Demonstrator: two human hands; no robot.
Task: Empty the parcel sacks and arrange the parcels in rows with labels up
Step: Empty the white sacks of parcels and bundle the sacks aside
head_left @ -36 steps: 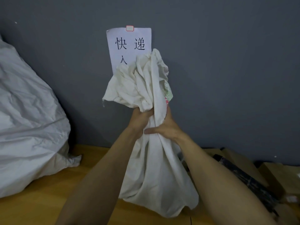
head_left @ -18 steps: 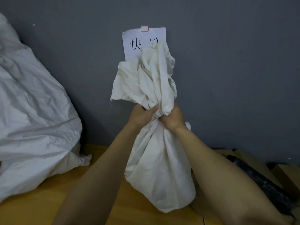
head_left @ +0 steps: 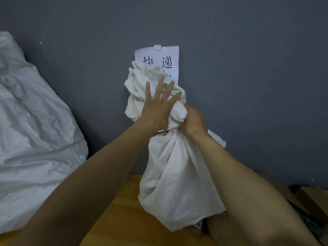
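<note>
A white cloth sack (head_left: 179, 183) hangs limp in front of the grey wall, bunched at its neck. My right hand (head_left: 193, 121) grips that bunched neck and holds the sack up. My left hand (head_left: 158, 103) is spread flat with straight fingers, pressing against the crumpled upper folds of the sack. A large full white sack (head_left: 32, 132) lies at the left on the wooden surface (head_left: 124, 219). Brown cardboard parcels (head_left: 312, 197) lie at the lower right, partly hidden behind my right forearm.
A white paper sign (head_left: 168, 61) with black characters is taped to the grey wall behind the sack. A dark wrapped parcel (head_left: 305, 217) lies beside the cardboard ones at the right edge.
My left hand has let go of the sack's neck and opened flat against the upper folds. The right hand keeps its grip. The view has shifted so the sign and sack sit lower and further right.
</note>
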